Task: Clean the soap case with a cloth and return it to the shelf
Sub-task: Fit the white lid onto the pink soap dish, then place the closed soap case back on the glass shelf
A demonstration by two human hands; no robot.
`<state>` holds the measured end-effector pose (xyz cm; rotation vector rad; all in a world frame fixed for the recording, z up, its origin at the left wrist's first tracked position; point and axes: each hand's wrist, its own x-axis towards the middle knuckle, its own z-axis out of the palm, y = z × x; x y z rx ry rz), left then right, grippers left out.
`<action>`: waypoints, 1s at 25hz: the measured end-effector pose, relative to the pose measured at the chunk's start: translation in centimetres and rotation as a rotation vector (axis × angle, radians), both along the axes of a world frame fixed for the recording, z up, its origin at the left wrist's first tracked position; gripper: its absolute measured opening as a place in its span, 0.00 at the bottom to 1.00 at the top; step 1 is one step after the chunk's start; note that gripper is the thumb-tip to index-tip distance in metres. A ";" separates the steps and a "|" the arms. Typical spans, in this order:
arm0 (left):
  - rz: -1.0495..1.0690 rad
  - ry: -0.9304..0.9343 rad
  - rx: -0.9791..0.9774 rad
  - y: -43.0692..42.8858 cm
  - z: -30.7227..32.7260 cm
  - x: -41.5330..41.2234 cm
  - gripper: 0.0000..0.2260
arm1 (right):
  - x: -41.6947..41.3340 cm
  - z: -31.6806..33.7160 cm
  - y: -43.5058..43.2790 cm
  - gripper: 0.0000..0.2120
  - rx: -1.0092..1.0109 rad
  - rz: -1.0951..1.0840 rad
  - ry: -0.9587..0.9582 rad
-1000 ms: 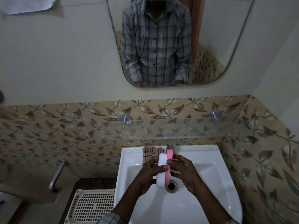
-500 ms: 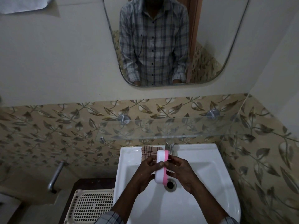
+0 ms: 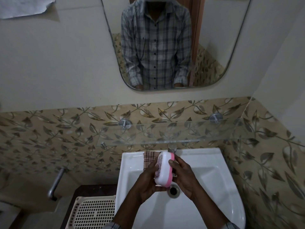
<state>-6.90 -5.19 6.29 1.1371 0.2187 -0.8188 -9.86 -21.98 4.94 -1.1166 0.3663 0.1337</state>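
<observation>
Two bare hands met above a white sink (image 3: pixel 206 179), sharing one closed soap case (image 3: pixel 165 169), white on one half and pink on the other. It stood on edge, tilted, just above the drain (image 3: pixel 173 190). The left hand (image 3: pixel 148 184) cupped it from the left and below, fingers curled around it. The right hand (image 3: pixel 184 177) gripped the pink side, its thumb pressed on the white face. A brown checked cloth (image 3: pixel 149 158) lay on the sink's back rim, just left of the tap (image 3: pixel 172 148) and partly hidden behind the left hand. A glass shelf (image 3: pixel 181 134) was fixed to the leaf-patterned tiles above the sink. Higher up, a mirror (image 3: pixel 231 47) reflected a person in a checked shirt.
</observation>
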 end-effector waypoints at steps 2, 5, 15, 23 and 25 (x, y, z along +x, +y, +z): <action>-0.080 -0.087 0.033 1.2 -0.1 -0.1 0.21 | -0.6 0.0 -0.4 0.16 -0.028 0.019 0.005; -0.104 -0.206 0.179 2.0 1.5 0.4 0.26 | -1.3 1.3 -2.0 0.16 -0.154 -0.014 0.022; 0.450 -0.350 0.329 -0.2 3.9 -2.3 0.10 | -3.2 3.6 -2.0 0.04 -0.182 -0.270 0.033; 0.489 -0.792 0.520 -3.6 11.6 4.0 0.10 | 2.0 11.4 -4.2 0.11 -0.889 -0.406 -0.267; 0.485 -0.799 0.598 -4.8 12.2 6.4 0.10 | 4.3 12.4 -4.6 0.12 -1.021 -0.422 -0.245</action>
